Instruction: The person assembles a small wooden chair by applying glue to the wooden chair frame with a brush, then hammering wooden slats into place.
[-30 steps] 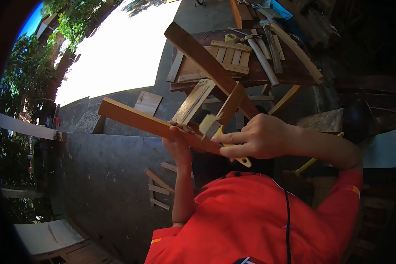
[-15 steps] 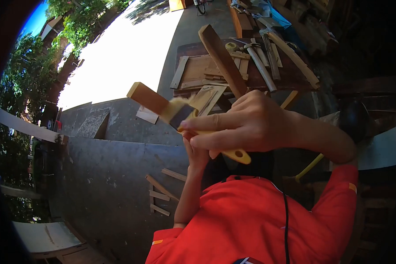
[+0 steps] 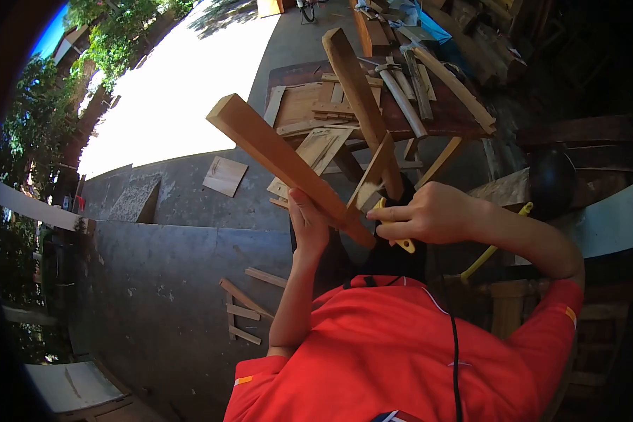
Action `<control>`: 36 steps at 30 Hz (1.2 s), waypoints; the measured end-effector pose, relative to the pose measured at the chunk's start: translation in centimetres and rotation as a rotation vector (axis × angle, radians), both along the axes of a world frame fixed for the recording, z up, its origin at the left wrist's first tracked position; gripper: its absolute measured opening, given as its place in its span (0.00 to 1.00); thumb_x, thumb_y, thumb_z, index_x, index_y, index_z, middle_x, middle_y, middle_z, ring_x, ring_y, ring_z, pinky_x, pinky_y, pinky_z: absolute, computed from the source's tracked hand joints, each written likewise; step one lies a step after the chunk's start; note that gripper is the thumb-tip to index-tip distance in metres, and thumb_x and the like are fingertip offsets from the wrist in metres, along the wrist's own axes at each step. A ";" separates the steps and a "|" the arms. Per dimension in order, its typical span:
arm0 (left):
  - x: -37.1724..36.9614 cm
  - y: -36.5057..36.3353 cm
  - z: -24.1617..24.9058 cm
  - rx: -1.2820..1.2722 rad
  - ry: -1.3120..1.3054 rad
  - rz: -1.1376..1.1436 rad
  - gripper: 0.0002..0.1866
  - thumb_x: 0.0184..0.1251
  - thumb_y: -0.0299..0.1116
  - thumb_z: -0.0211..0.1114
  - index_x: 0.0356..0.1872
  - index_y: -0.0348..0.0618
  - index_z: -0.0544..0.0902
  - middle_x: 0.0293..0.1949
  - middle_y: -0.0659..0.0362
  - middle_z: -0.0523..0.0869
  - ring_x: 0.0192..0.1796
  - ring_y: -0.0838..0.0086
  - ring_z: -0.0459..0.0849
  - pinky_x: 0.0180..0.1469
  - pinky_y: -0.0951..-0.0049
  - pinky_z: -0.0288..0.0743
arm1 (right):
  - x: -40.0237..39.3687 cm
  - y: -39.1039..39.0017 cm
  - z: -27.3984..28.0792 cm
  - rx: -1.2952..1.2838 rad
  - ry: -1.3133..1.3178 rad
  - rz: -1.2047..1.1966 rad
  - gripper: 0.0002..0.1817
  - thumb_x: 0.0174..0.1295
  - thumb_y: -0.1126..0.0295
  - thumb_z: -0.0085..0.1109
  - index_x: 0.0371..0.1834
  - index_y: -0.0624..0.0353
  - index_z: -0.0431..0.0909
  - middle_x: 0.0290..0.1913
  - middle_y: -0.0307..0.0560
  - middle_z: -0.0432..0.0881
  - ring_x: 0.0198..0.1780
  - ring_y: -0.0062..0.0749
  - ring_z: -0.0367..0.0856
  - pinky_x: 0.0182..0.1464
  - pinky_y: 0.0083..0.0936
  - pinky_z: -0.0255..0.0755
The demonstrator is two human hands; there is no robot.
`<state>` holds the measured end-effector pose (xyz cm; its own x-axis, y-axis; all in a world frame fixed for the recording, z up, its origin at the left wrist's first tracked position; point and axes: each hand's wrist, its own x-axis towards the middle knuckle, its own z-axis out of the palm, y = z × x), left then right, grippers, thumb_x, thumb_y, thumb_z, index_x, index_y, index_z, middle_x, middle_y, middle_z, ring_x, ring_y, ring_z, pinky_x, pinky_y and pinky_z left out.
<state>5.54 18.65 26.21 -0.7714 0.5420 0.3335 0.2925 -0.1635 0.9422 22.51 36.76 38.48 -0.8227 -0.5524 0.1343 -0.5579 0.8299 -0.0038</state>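
Observation:
A wooden frame stands in front of me: a near leg [image 3: 278, 155], a far leg [image 3: 359, 98] and a short crosspiece [image 3: 375, 169] between them. My left hand [image 3: 311, 228] is closed on the near leg, its fingers pressed against the side of the wood. In my right hand [image 3: 436, 216] is a paintbrush [image 3: 406, 245], gripped by its yellow handle. Its pale bristles point at the crosspiece and overlap it in this view.
Behind the frame, a dark table [image 3: 302, 73] carries wooden boards, strips and a hammer-like tool [image 3: 404, 102]. A square wood piece [image 3: 225, 176] lies on the concrete floor. Wood strips [image 3: 246, 302] lie at lower left. A yellow bar [image 3: 496, 243] and a black rounded object [image 3: 550, 179] are at right.
My right hand has drawn the paintbrush away from the near leg, down and right to the crosspiece. The near leg and my left hand now show more fully.

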 end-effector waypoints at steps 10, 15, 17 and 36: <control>-1.5 -0.5 -0.9 0.098 -0.123 0.037 0.43 0.78 0.73 0.25 0.51 0.41 0.74 0.33 0.56 0.84 0.34 0.71 0.85 0.32 0.76 0.71 | 2.6 -1.5 -9.1 -0.166 0.035 -0.098 0.12 0.59 0.65 0.70 0.45 0.46 0.83 0.60 0.35 0.87 0.21 0.27 0.84 0.22 0.23 0.76; -1.1 -0.3 0.1 0.104 -0.166 0.071 0.44 0.77 0.74 0.25 0.47 0.39 0.73 0.30 0.56 0.83 0.32 0.73 0.84 0.32 0.76 0.72 | 3.4 -1.8 -12.9 -0.261 0.070 -0.128 0.13 0.56 0.65 0.71 0.44 0.45 0.83 0.61 0.35 0.87 0.20 0.24 0.82 0.21 0.22 0.73; -1.2 -0.2 0.2 0.105 -0.152 0.072 0.45 0.76 0.74 0.25 0.46 0.37 0.73 0.29 0.56 0.83 0.32 0.74 0.84 0.33 0.77 0.73 | 4.3 -1.3 -14.9 -0.179 -0.041 -0.122 0.12 0.57 0.64 0.71 0.44 0.45 0.83 0.61 0.35 0.87 0.21 0.26 0.82 0.22 0.23 0.74; -0.5 -0.1 -2.1 0.404 -0.122 -0.015 0.36 0.74 0.69 0.54 0.49 0.38 0.69 0.35 0.54 0.81 0.36 0.71 0.84 0.39 0.72 0.79 | 4.2 -1.1 -16.1 -0.743 -0.154 -0.403 0.13 0.65 0.66 0.69 0.52 0.53 0.86 0.58 0.40 0.89 0.48 0.40 0.91 0.43 0.26 0.86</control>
<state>5.04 18.58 24.11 -0.8118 0.3975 0.4278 0.1773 -0.5302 0.8291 26.75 35.65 22.40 -0.9760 -0.0266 0.2162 -0.1693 0.7169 -0.6763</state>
